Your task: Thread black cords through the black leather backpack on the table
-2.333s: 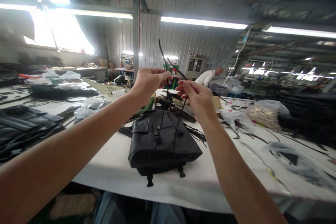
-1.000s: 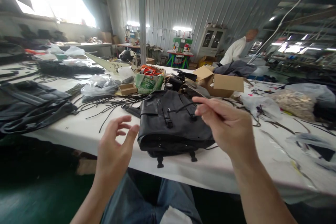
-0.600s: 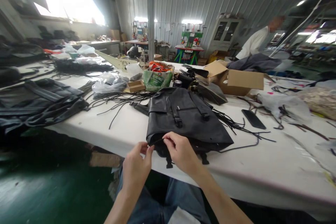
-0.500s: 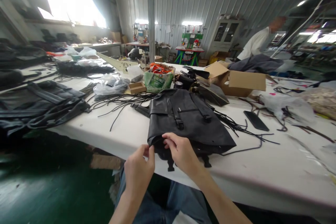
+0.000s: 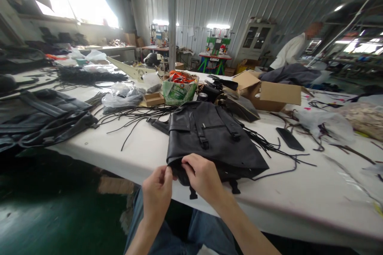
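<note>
A black backpack (image 5: 215,143) lies flat on the white-covered table, its open edge towards me and two buckled straps on its upper face. My left hand (image 5: 158,191) pinches the near left corner of that edge between thumb and fingers. Close beside it, my right hand (image 5: 203,173) grips the rim of the opening with bent fingers. The fingertips of the right hand are partly hidden at the dark opening. Two loose buckle ends (image 5: 193,193) hang below the bag over the table's front edge.
Bundles of black cord (image 5: 140,115) lie on both sides of the backpack. Behind it stand a green bag of orange pieces (image 5: 179,91) and an open cardboard box (image 5: 277,95). A black phone-like slab (image 5: 289,138) lies right, another black bag (image 5: 44,117) left. A person (image 5: 290,50) stands far right.
Both hands stay at the bag's near left corner. The right hand has shifted slightly left and down along the rim. The whole view has moved a little.
</note>
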